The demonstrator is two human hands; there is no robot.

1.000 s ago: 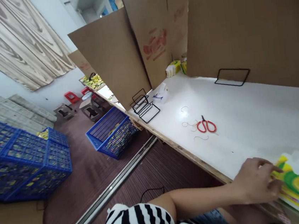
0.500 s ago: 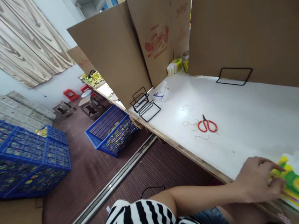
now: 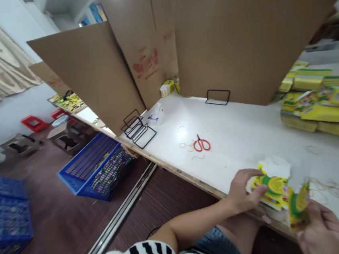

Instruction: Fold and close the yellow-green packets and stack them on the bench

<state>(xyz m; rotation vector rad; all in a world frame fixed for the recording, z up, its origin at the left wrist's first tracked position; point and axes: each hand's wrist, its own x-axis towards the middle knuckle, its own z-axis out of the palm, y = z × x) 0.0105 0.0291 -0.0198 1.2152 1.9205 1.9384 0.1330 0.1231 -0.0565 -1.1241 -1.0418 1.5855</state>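
Single-packet handling, seemingly: right hand (image 3: pixel 324 228) pinches yellow packet (image 3: pixel 298 207).
Left hand (image 3: pixel 246 191) at packet stack (image 3: pixel 275 187), finger grip unclear; next likely needs steadying.

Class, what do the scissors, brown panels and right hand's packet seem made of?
Scissors: dark blades, likely metal; smooth red handles, perhaps plastic-coated.
Brown panels: probably cardboard, matt, some red-printed.
Packet: colourfully printed, perhaps card or film; blur hides its finish.

The head-worn camera looks forward and down, close above the white table (image 3: pixel 237 134) and hands (image 3: pixel 244 190) (image 3: pixel 325 225).
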